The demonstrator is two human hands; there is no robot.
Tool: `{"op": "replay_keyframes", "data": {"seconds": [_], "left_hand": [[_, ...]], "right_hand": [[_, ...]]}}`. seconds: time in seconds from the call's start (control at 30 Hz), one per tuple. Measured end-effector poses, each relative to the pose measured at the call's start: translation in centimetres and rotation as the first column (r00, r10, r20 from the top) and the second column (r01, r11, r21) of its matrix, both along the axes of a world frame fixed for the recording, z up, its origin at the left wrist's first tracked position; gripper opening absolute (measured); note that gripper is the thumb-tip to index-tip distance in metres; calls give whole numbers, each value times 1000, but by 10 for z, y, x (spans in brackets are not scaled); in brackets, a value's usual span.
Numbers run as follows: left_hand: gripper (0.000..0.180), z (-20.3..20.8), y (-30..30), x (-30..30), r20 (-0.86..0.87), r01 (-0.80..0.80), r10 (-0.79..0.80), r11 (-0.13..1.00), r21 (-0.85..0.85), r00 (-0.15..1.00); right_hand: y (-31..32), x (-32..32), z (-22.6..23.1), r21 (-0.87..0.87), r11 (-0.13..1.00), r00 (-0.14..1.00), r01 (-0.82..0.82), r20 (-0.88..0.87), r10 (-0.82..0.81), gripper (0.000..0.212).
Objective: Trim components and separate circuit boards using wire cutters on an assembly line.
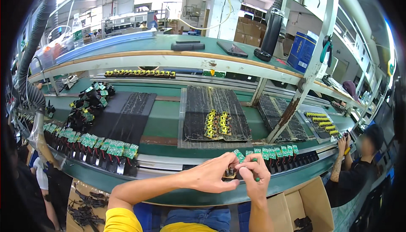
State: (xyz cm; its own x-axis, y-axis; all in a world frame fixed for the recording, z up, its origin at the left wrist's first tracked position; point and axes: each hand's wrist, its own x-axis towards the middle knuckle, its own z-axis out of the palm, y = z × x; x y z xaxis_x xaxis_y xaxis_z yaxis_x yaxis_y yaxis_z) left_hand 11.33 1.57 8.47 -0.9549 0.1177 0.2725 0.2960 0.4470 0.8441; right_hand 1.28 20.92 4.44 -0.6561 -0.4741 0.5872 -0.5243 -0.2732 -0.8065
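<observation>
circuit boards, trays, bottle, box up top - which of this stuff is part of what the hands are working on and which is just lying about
In hand:
left hand and right hand pinching a small part
row of green circuit boards just beyond
yellow parts on a black tray

Lying about:
black bottle
blue box
dark tablet

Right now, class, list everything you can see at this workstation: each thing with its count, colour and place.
Small board with dark cylinders: one, tan, held between both hands.
Green circuit boards: a row, along the near edge right of the hands.
Green boards on black holders: a long row, near edge at left.
Black foam tray: one, centre of the green belt.
Yellow parts: a cluster, on that tray.
Black bottle: one, upper shelf.
Blue box: one, upper shelf at right.
Cardboard box: one, brown, below at right.
Co-worker: one, dark clothes, far right.
Left hand: grip on the small board.
Right hand: grip on it too.
</observation>
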Motion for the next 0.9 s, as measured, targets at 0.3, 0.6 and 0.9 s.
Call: {"op": "replay_keyframes", "data": {"seconds": [0.3, 0.6, 0.9], "left_hand": [[8, -39, 1, 55, 69, -14, -22, 872, 489, 997], [5, -50, -18, 49, -437, -382, 329, 923, -36, 837], [2, -38, -102, 47, 92, -306, 313, 949, -80, 945]], "right_hand": [[-19, 39, -40, -235, 961, 920, -142, 328, 216, 17], [-20, 36, -42, 97, 995, 984, -21, 175, 4, 21], [-61, 32, -58, 437, 858, 891, 269, -451, -50, 30]]}}
